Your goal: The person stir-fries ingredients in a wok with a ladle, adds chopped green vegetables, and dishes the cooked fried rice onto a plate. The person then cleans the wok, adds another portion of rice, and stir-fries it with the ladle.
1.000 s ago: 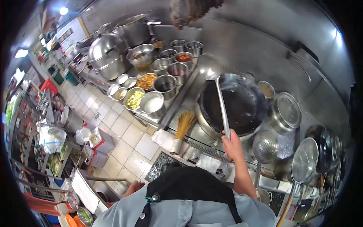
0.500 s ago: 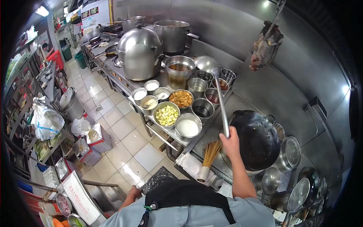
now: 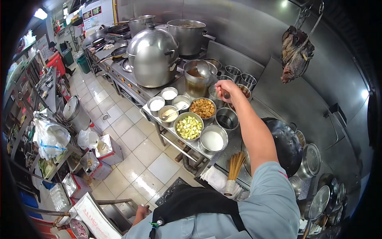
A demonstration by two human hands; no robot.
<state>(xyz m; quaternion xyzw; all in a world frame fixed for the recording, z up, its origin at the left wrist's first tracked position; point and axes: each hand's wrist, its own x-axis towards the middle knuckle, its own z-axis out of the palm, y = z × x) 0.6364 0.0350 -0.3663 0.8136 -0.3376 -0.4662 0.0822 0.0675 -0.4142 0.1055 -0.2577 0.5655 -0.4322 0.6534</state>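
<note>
The right hand holds a ladle over brown liquid

From your head, the wide view faces forward and down past your apron, with the tabletop close ahead.

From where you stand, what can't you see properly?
All in the head view:
Inside the domed pot: its lid hides it.
What the left hand holds, if anything: too small.
Red writing on the white sheet: too small.
Part of the black wok: the right arm covers it.
</note>
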